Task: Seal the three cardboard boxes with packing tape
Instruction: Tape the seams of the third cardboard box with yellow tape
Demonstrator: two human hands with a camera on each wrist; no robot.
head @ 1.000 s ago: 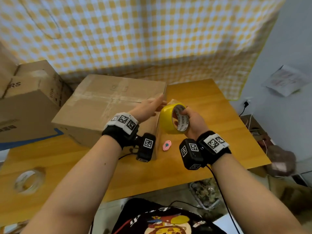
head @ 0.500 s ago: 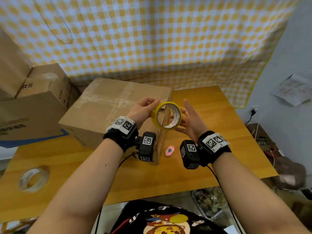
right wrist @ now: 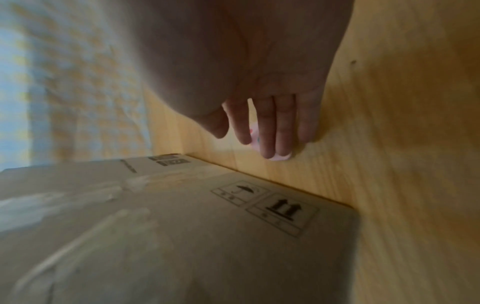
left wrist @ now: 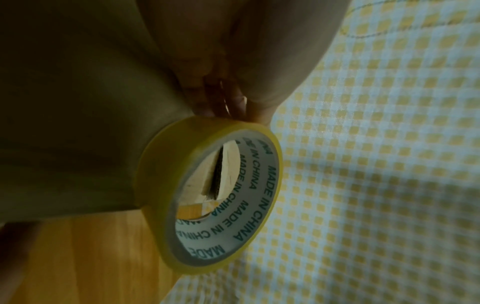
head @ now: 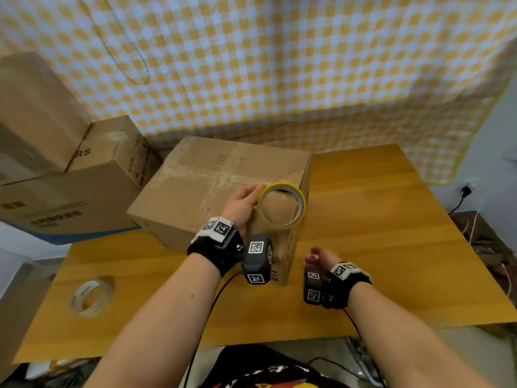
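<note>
A yellow tape roll (head: 281, 205) is held upright against the right end of the top of the nearest cardboard box (head: 218, 186), over its centre seam. My left hand (head: 256, 196) pinches the roll's rim; in the left wrist view the fingertips (left wrist: 197, 90) clamp the tape roll (left wrist: 207, 195) from above. My right hand (head: 314, 254) is low on the table beside the box's right side. Its straight fingers (right wrist: 267, 131) lie on a small pink object (right wrist: 281, 157), the thumb apart. Two more cardboard boxes (head: 70, 197) stand stacked at the left.
A clear tape roll (head: 91, 296) lies near the front left of the wooden table (head: 377, 219). A yellow checked cloth (head: 279, 65) hangs behind. A cable and clutter sit past the table's right edge. The box's side (right wrist: 182, 226) is close to my right hand.
My right hand let go of the yellow roll and dropped to the table onto the pink object. My left hand kept the roll and brought it to the box's right top edge.
</note>
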